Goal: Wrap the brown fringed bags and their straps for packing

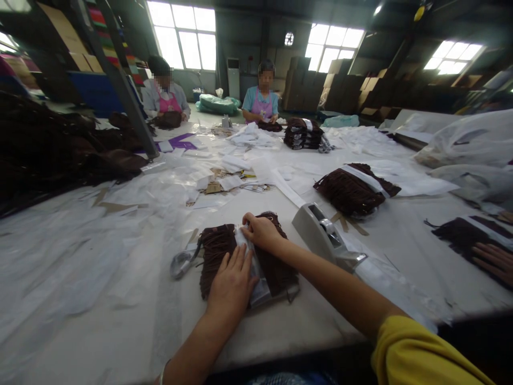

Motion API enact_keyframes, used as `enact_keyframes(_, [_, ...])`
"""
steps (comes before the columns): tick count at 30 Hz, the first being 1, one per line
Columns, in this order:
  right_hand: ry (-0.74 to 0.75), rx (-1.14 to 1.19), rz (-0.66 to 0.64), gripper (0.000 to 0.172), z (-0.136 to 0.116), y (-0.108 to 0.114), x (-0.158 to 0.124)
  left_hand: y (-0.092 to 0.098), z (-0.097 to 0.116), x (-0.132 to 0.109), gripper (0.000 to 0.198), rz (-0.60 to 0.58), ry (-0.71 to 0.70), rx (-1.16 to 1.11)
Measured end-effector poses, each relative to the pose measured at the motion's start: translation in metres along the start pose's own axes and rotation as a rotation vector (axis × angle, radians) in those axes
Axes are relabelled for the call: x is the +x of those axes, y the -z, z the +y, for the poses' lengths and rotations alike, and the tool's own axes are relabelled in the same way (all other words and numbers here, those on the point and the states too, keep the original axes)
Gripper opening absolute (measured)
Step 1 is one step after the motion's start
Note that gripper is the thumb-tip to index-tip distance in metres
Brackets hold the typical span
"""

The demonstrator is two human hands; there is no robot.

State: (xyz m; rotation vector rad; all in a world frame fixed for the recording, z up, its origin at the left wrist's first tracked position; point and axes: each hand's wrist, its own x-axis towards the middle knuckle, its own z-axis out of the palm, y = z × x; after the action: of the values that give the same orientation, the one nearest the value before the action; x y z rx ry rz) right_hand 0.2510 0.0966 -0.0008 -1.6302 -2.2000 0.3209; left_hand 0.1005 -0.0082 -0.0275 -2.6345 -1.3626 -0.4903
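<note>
A bundle of dark brown fringed fabric lies on the white table right in front of me, with a clear plastic band running across its middle. My left hand rests flat on the near part of the bundle, fingers stretched out over the band. My right hand is at the far end of the band, its fingers pinched on the band's edge. A grey tape dispenser stands just right of my right forearm.
More banded brown bundles lie to the right, and another person's hand rests on one at the far right. Two people sit at the table's far end. White paper, plastic sheets and a dark fabric heap crowd the left.
</note>
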Motion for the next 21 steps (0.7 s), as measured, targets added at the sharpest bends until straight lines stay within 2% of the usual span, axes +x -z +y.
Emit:
enact_keyframes(3, [0.014,0.018,-0.01,0.012,-0.001,0.004,0.001,-0.001,-0.002,0.001,0.049,-0.034,0.011,-0.025])
enact_keyframes(6, [0.046,0.048,0.039,0.015,-0.001,0.023,-0.015,0.001,-0.001,0.001,0.047,-0.068,0.034,-0.043])
enact_keyframes(8, [0.062,0.049,0.152,0.019,0.008,0.047,-0.041,0.001,-0.001,0.002,0.047,-0.1,0.04,-0.052])
enact_keyframes(10, [0.029,-0.005,0.28,0.022,0.026,0.076,-0.076,-0.001,-0.002,0.002,0.049,-0.127,0.043,-0.056])
enact_keyframes(12, [-0.046,-0.1,0.432,0.024,0.053,0.105,-0.116,-0.004,-0.003,0.001,0.05,-0.136,0.039,-0.056])
enact_keyframes(14, [-0.167,-0.139,0.498,0.024,0.082,0.126,-0.155,-0.009,-0.006,0.0,0.05,-0.12,0.02,-0.054])
enact_keyframes(16, [-0.331,-0.09,0.464,0.028,0.106,0.136,-0.187,-0.015,-0.009,-0.001,0.052,-0.081,-0.018,-0.057])
enact_keyframes(18, [-0.472,0.063,0.372,0.034,0.122,0.137,-0.207,-0.021,-0.012,-0.001,0.054,-0.032,-0.061,-0.06])
enact_keyframes(21, [-0.564,0.342,0.29,0.039,0.132,0.129,-0.215,-0.027,-0.016,-0.002,0.056,0.027,-0.102,-0.059])
